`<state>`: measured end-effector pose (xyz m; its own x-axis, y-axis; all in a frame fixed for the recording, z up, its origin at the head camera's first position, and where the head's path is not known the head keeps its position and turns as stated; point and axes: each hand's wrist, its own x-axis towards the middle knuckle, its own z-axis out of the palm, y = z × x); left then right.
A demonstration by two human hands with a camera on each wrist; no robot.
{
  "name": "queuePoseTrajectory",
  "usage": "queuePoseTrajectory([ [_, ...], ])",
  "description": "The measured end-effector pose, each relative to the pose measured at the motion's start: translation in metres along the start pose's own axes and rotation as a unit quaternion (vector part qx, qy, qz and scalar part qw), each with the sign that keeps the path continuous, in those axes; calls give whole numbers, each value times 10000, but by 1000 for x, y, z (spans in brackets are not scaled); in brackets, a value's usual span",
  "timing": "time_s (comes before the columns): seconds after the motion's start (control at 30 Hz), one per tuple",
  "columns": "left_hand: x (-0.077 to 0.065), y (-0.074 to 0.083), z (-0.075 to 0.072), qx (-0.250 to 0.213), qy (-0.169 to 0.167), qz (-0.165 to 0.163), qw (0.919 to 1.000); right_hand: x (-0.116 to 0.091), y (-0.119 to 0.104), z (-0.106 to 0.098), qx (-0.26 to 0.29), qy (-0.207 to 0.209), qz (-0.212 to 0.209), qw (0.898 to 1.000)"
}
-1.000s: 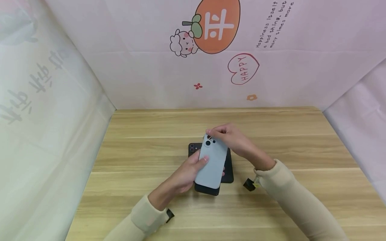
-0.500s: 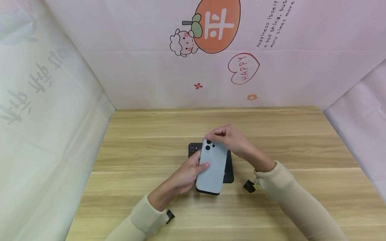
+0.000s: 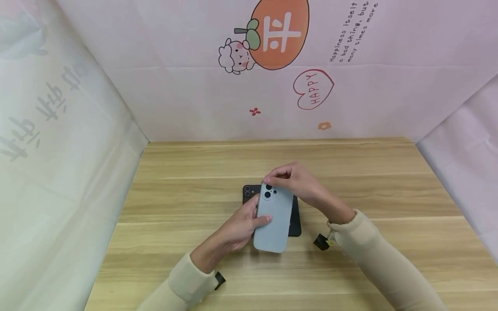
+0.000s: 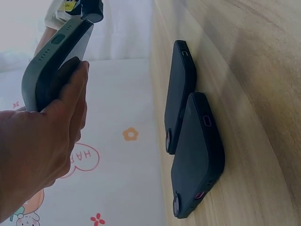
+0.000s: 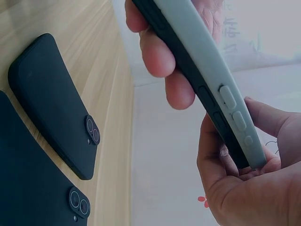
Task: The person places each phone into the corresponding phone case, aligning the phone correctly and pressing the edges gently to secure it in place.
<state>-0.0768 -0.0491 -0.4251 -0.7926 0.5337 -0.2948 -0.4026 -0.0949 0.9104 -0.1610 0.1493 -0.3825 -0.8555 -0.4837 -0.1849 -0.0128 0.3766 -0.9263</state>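
Observation:
My left hand (image 3: 242, 226) grips a pale blue-grey phone case (image 3: 274, 231), its thumb across the case's back. Behind it, in the right wrist view, lies a black phone case (image 5: 200, 92), back to back along the edge with the pale one, and my left fingertips (image 5: 159, 55) curl against the black side. My right hand (image 3: 297, 179) pinches the camera end of the stack between thumb and fingers. Both cases are tilted above the table. In the head view the pale case hides the black one beneath it.
Two more black phone cases lie side by side on the wooden table (image 3: 186, 207): one case (image 4: 195, 150) nearer the left wrist camera, the other case (image 4: 180, 89) beyond it. A printed white cloth (image 3: 186, 95) stands behind the table.
The pale case has slid toward me over the black case, whose lower end stuck out before and is now covered. My right hand moved slightly toward me with it.

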Motion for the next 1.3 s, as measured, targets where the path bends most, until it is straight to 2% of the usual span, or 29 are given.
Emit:
queuePoseTrajectory([
  [0.53, 0, -1, 0, -16, 37, 198, 9998, 0, 6, -1, -83, 11, -28, 10000],
  [0.73, 2, -3, -2, -102, 219, 314, 9992, 0, 12, -5, -57, 74, -46, 9999],
  [0.83, 2, -2, -3, -146, 312, 315, 9989, 0, 13, -6, -14, 109, 73, 9999],
  [1.03, 1, -1, -4, -186, 371, 322, 9986, -3, 15, -9, 164, 66, 208, 9996],
  [1.3, 2, -2, -5, -235, 511, 256, 9981, -9, 23, -17, 692, 23, 378, 9969],
])
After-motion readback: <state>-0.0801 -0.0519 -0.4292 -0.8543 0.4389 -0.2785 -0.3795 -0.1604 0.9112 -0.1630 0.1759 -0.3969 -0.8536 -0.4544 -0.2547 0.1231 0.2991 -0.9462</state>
